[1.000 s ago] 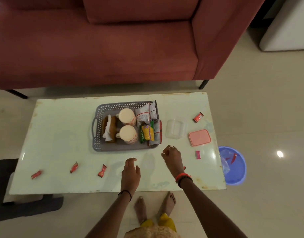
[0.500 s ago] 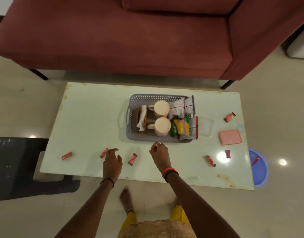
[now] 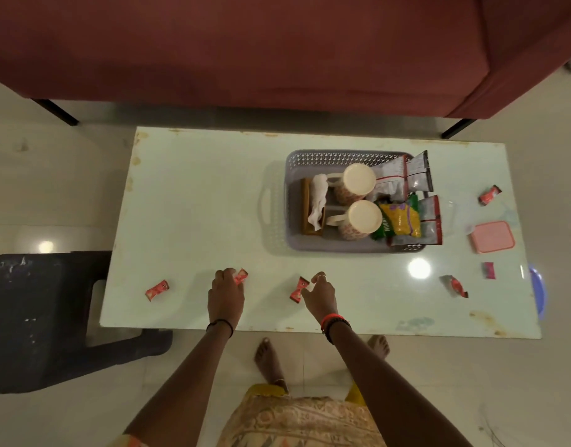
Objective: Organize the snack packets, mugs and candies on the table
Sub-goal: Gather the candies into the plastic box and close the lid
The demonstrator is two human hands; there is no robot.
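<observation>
gathering loose candies along the table's point(image 3: 193, 195) near edge

2 mugs point(image 3: 358, 201) and snack packets point(image 3: 403, 201) sit in the tray point(image 3: 342, 156); left hand point(image 3: 225, 293) pinches 1 candy point(image 3: 240, 275), right hand point(image 3: 319, 293) narrows on another point(image 3: 297, 289); 4 more lie scattered.
</observation>
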